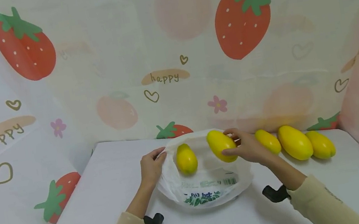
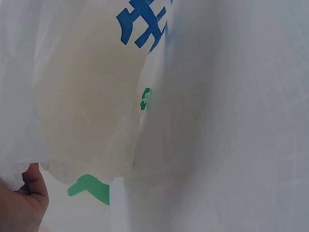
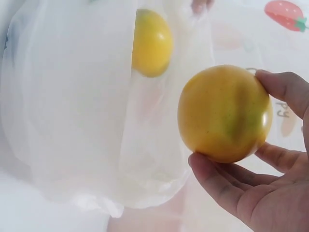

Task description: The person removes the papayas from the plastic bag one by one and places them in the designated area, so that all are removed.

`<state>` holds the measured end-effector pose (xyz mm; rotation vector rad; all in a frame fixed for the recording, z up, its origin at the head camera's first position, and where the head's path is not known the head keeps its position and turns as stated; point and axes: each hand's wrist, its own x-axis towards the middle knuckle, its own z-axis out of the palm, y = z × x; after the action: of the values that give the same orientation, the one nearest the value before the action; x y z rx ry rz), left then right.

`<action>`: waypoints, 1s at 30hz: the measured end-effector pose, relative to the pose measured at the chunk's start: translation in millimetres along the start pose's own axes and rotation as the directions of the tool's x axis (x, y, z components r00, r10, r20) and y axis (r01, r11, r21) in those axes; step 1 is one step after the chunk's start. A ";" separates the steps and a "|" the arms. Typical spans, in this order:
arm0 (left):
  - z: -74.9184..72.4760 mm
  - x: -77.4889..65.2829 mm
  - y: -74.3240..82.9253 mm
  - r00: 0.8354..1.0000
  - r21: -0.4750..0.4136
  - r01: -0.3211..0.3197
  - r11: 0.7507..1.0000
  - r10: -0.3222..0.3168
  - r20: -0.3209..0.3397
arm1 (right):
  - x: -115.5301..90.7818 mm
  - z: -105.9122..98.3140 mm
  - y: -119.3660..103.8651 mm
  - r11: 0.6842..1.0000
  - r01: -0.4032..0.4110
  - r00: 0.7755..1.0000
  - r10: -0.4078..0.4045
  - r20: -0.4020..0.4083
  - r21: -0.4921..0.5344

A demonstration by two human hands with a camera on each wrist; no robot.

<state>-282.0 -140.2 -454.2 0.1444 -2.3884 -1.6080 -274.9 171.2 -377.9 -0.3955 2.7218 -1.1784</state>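
Note:
In the head view a white plastic bag (image 1: 172, 192) with green and blue print lies on the table, its mouth spread wide. My left hand (image 1: 151, 167) pinches the left edge of its rim; the left wrist view shows those fingers (image 2: 36, 186) at the white plastic. One yellow oval mango-like fruit (image 1: 186, 160) is inside the bag. Over the bag's right part, my right hand (image 1: 249, 148) holds another yellow mango-like fruit (image 1: 221, 145) between thumb and fingers. From the right wrist, the held fruit (image 3: 224, 113) appears apart from the bag (image 3: 77, 106).
Right of the bag, three more yellow fruits (image 1: 295, 142) sit in a row near the table's back edge. A white-covered table (image 1: 77, 222) meets a hanging cloth (image 1: 115, 59) printed with strawberries behind. Black curved pieces (image 1: 276, 193) stick out at both wrists.

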 end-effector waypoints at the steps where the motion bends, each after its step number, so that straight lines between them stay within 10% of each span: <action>1: 0.0 0.0 -0.3 1.000 0.002 -0.003 1.000 0.003 -0.001 | -0.6 -1.1 1.0 1.000 -0.001 1.000 0.001 -0.001 0.005; 30: -1.6 -1.0 -3.1 0.999 -0.003 -0.030 1.000 0.030 -0.025 | -38.7 -40.2 25.0 0.998 0.032 0.995 -0.037 -0.094 -0.045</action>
<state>-280.8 -142.6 -456.6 0.1264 -2.3577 -1.5878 -252.1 227.0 -367.6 -0.4035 2.8370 -1.1780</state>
